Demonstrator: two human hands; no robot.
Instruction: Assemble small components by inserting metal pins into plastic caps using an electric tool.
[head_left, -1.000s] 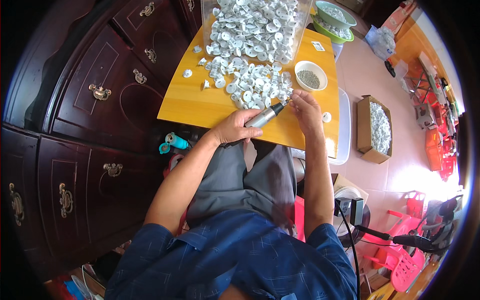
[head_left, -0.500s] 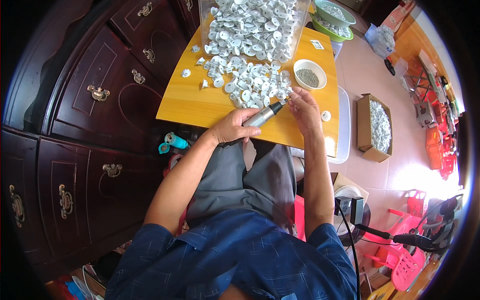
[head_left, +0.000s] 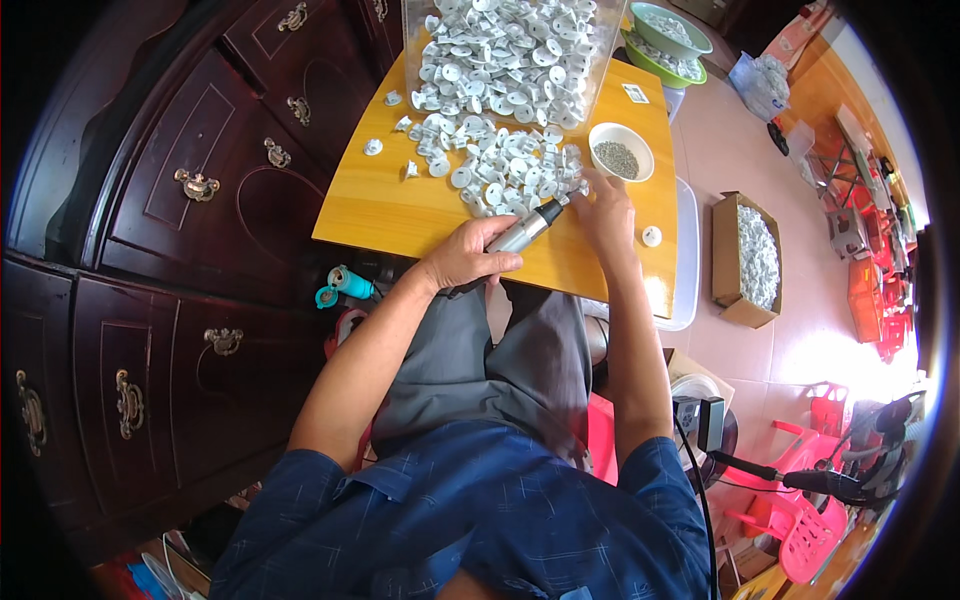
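Note:
My left hand (head_left: 463, 252) is wrapped around a silver cylindrical power tool (head_left: 527, 226) with a black tip, held slanted over the near edge of a small yellow wooden table (head_left: 400, 205). Just beside the tool's tip, my right hand (head_left: 603, 205) reaches into a loose pile of small white round parts (head_left: 500, 170) and pinches one of them. A white bowl (head_left: 621, 152) of tiny dark grey bits stands right behind that hand. One stray white part (head_left: 651, 236) lies near the table's right corner.
A clear bin (head_left: 515, 50) heaped with white parts fills the table's far end. Green bowls (head_left: 668, 38) stand behind it. A dark wooden dresser (head_left: 190, 200) lines the left. A cardboard box (head_left: 748, 260) of white parts and red plastic chairs (head_left: 800, 510) are on the floor to the right.
My right hand has slid forward from the table's near edge into the pile of white parts. The left hand and tool have stayed nearly still.

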